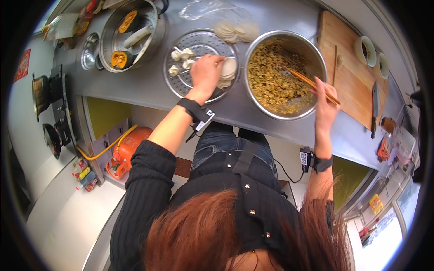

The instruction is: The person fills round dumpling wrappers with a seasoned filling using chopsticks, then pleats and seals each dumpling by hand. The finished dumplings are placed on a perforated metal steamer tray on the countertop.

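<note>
My left hand (205, 73) is over a round perforated metal steamer tray (176, 84), its fingertips at the edge of a stack of round dough wrappers (229, 67). Whether they grip a wrapper cannot be told. Several small folded dumplings (187, 53) sit on the tray's left part. My right hand (325, 98) holds a pair of wooden chopsticks (307, 79), their tips down in a large steel bowl (249, 84) of chopped filling (268, 78). More round wrappers (234, 32) lie beyond the tray, beside a clear plastic bag (210, 12).
A deep steel pot (105, 50) with cut pumpkin stands at the upper left, a small metal bowl (89, 54) beside it. On the right are a wooden cutting board (352, 78), a cleaver (375, 105) and two small bowls (369, 56). An orange gas cylinder (135, 145) stands below the counter.
</note>
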`<state>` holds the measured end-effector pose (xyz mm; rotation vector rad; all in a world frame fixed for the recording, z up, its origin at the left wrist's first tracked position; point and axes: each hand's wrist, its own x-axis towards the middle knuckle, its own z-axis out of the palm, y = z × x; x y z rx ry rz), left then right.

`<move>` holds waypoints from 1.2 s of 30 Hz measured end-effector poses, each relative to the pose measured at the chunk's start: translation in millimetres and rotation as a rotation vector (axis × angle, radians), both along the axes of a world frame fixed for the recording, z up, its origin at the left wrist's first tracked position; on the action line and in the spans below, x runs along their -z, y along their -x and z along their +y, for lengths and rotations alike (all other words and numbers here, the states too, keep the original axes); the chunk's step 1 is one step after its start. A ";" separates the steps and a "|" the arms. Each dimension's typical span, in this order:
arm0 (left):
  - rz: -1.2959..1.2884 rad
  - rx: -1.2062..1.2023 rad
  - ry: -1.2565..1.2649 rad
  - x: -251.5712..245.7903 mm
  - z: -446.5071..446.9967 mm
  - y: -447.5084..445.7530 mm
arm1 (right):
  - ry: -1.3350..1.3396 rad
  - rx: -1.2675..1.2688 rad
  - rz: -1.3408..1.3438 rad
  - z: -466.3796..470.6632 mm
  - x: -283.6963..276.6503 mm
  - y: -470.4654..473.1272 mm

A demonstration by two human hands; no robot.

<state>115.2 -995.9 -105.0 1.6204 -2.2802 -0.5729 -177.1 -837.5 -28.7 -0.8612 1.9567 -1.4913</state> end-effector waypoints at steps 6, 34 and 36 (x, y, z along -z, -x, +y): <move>0.273 0.028 -0.023 -20.7 10.8 -6.3 | -0.111 -0.140 0.122 -9.5 -7.2 3.2; 1.670 -0.395 -1.400 -148.1 38.4 -1.0 | 0.003 0.247 -0.575 13.5 25.7 22.2; 1.652 -0.314 -1.415 -148.3 39.5 5.8 | 0.033 0.239 -0.645 17.3 28.8 25.8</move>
